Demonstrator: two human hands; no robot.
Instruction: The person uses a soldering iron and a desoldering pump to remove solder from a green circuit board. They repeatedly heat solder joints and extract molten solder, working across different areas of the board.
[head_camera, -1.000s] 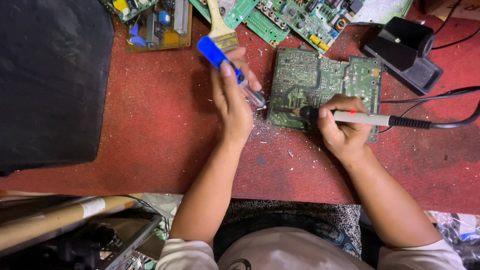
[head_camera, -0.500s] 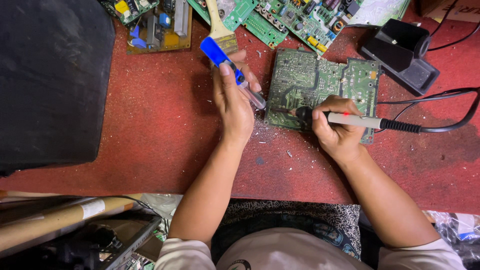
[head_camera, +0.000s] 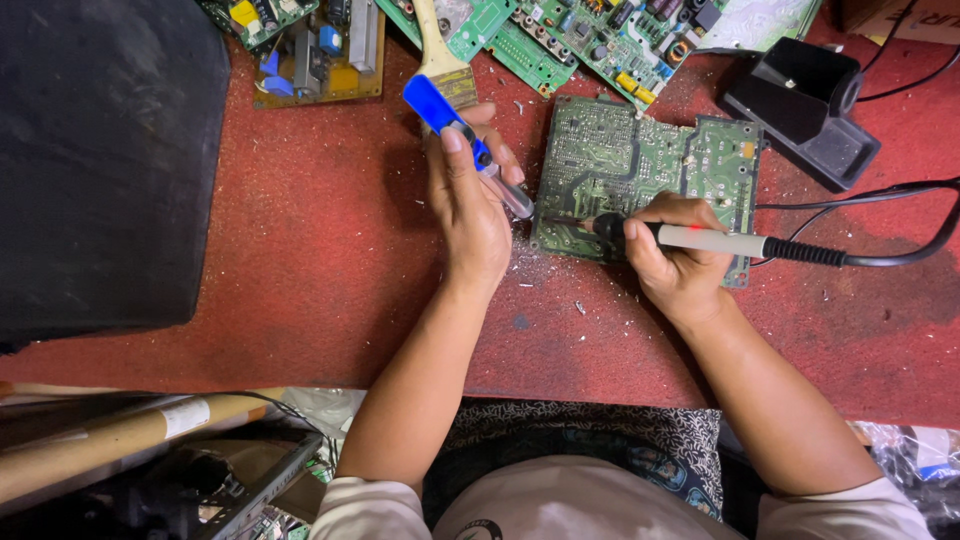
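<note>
On red mat, green circuit board (head_camera: 650, 170), solder-side up

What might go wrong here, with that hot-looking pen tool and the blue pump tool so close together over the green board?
1. The left hand holds the blue-capped suction pump close to the tip of the grey soldering iron in the right hand; a slip could burn fingers.
2. The iron's black cable trails across the red table; a snag could jerk the tip off the green circuit board.

White label (head_camera: 186, 417) on tube, bottom left.
</note>
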